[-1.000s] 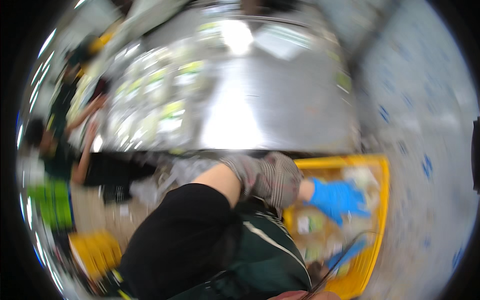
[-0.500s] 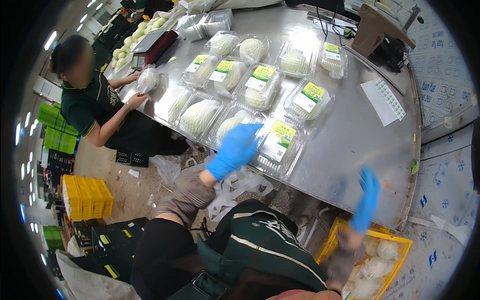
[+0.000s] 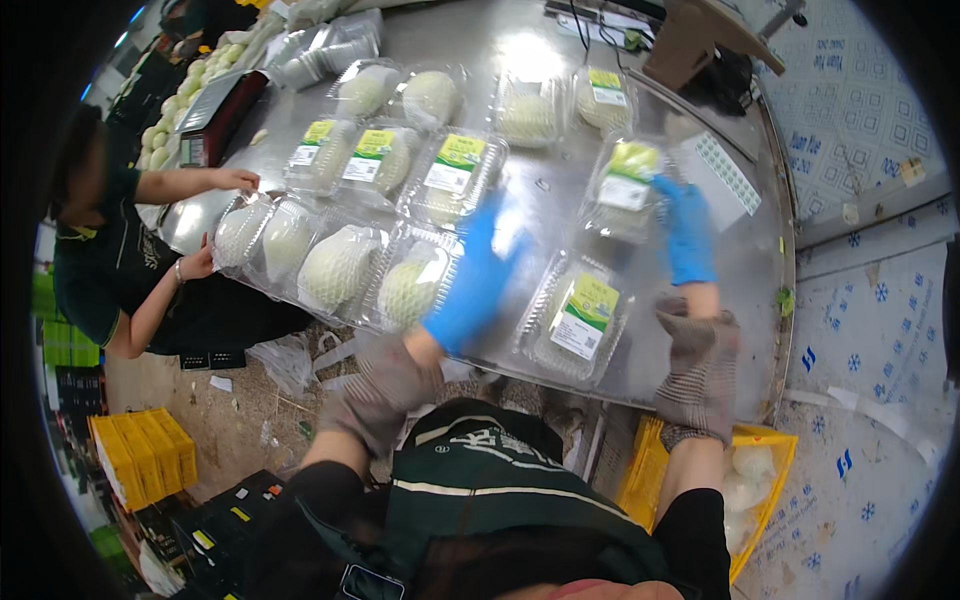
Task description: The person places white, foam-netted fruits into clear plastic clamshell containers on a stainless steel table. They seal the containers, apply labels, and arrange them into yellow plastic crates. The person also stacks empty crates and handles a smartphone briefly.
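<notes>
Several clear clamshell packs covered most of the steel table [image 3: 560, 40], leaving bare metal only at its far middle and along its right side. The near edge ran close under the front row, so anything nudged toward the person could have slid off onto the littered floor [image 3: 250, 420]. A yellow crate [image 3: 640, 480] with pale produce stood on the floor below the right corner of the table, narrowing the standing room there. A co-worker [image 3: 110, 250] at the left end had both hands on the packs of that row, so a push leftward risked crowding them. The labelled pack at the near edge [image 3: 575, 315] lay just beside the rim, between the person's arms, and seemed the likeliest to be knocked off by a sleeve. The far right pack [image 3: 625, 190] lay under the fingertips of the right hand [image 3: 685, 230], which rested flat and open on its side rather than gripping; a careless press might have popped the thin lid. The left hand [image 3: 480, 265], blurred in its blue glove, hovered over the middle packs; whether it was open or closed could not be told. Loose sheets of labels [image 3: 725, 180] lay close to the right hand and could have been swept aside.
</notes>
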Available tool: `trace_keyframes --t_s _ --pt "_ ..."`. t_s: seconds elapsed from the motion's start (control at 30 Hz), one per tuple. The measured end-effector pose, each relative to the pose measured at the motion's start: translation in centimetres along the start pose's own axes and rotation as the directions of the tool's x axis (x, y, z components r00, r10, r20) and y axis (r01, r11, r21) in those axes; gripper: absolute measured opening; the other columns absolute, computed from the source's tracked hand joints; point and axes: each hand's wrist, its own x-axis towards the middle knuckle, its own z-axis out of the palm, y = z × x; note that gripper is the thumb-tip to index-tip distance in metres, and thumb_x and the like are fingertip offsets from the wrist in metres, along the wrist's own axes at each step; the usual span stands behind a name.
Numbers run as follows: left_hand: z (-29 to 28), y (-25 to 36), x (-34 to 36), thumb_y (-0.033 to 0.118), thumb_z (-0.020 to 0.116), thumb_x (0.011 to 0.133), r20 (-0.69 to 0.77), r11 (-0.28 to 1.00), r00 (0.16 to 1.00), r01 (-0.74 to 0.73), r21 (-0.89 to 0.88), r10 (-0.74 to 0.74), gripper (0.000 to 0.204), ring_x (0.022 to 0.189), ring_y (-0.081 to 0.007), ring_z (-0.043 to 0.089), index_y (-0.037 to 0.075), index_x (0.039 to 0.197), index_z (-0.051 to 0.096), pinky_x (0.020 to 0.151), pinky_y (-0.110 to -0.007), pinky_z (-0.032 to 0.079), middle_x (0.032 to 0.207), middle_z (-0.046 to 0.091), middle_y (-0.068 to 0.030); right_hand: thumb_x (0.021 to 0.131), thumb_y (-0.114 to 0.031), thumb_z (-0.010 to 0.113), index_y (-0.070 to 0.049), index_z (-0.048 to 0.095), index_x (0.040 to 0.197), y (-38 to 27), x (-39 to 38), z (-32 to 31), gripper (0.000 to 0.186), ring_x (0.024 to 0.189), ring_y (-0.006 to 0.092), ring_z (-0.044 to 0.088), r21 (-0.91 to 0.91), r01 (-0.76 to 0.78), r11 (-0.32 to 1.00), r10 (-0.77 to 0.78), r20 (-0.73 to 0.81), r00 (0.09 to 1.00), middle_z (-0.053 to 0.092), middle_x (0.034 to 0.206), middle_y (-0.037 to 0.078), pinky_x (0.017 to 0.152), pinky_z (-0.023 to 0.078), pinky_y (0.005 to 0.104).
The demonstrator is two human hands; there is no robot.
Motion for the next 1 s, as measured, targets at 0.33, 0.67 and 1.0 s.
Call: trace_keyframes --t_s 0.33,0.67,1.0 --pt "-3.7 -8.0 11.4 0.052 0.069 0.075 0.001 0.759 0.869 0.431 0.488 -0.495 0.072 0.095 -0.0354 0.061 -0.011 0.108 0.057 0.079 -0.043 0.049 0.105 0.061 -0.0253 0.083 -0.030 0.065 0.000 0.057 0.106 -2.8 -19.3 1.4 0.039 0.090 0.0149 0.059 0.233 -0.264 0.936 0.273 -0.004 0.962 0.060 0.100 0.008 0.077 0.049 0.0273" --pt "-1.3 -8.3 10.2 0.022 0.083 0.066 0.425 0.525 0.688 0.725 -0.446 -0.588 0.096 0.097 -0.0298 0.059 0.007 0.137 0.020 0.075 -0.047 0.054 0.124 0.047 -0.0184 0.082 -0.032 0.069 -0.001 0.055 0.100 -1.9 -20.6 1.0 0.038 0.081 0.0111 0.052 0.268 -0.325 0.907 0.339 -0.006 0.941 0.055 0.091 0.004 0.074 0.044 0.0263" --pt "-6.4 -0.4 10.0 0.038 0.062 0.081 0.599 0.091 0.714 0.667 -0.740 -0.361 0.056 0.107 -0.0294 0.058 0.005 0.125 0.050 0.087 -0.039 0.052 0.120 0.057 -0.0153 0.078 -0.045 0.071 -0.004 0.052 0.083 -1.5 -20.9 1.2 0.045 0.075 0.0096 0.046 0.071 -0.325 0.943 0.330 -0.076 0.941 0.043 0.077 -0.001 0.067 0.041 0.0242"
